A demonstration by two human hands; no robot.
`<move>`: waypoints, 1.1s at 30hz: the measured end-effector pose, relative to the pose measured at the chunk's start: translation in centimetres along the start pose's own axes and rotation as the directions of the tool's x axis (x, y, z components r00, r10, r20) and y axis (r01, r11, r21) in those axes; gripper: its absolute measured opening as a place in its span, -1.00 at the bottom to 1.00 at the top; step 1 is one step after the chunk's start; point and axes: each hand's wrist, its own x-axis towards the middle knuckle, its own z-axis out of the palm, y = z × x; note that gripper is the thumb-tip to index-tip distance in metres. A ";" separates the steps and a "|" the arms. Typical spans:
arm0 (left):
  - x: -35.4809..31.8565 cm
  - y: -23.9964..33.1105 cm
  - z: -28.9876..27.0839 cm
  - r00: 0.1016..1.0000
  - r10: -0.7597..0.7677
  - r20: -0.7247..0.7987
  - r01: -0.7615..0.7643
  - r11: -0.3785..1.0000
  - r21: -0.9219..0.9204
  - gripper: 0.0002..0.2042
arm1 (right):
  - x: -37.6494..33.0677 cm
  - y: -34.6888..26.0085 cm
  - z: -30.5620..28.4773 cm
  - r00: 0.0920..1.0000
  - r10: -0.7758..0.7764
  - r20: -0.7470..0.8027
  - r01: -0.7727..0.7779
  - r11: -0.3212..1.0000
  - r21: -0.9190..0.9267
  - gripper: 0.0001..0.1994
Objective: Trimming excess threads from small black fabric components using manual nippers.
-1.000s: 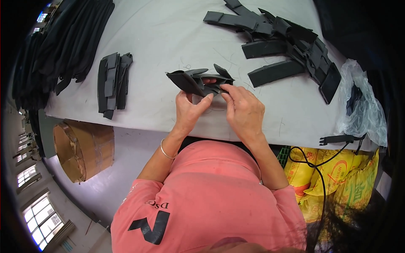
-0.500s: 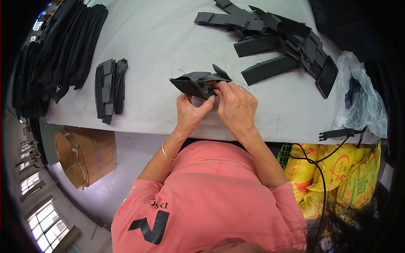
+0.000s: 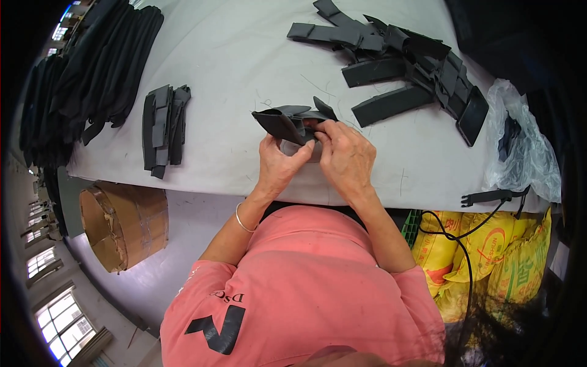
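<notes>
The right hand (image 3: 348,156) has shifted slightly toward the left hand (image 3: 279,164). The black folded piece (image 3: 279,126) is above the table (image 3: 229,156), long axis left-right, broad end left. Both hands pinch it narrowly.

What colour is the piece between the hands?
The piece is dark grey to black, seen best in the head view.
</notes>
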 end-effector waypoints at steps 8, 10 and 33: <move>-0.1 0.1 -0.2 1.000 0.030 -0.007 -0.030 1.000 -0.007 -0.66 | -0.1 -0.2 0.0 0.999 0.009 0.033 -0.009 1.000 0.000 -0.96; -0.1 0.0 -0.3 1.000 0.029 -0.001 -0.029 1.000 0.001 -0.65 | -0.1 -0.3 0.1 0.999 0.009 0.037 -0.009 1.000 -0.007 -0.96; 1.0 2.4 -1.5 0.990 -0.036 0.138 0.010 0.983 0.185 -0.70 | -0.2 -0.2 -1.0 0.988 0.095 0.125 -0.111 0.985 0.133 -0.94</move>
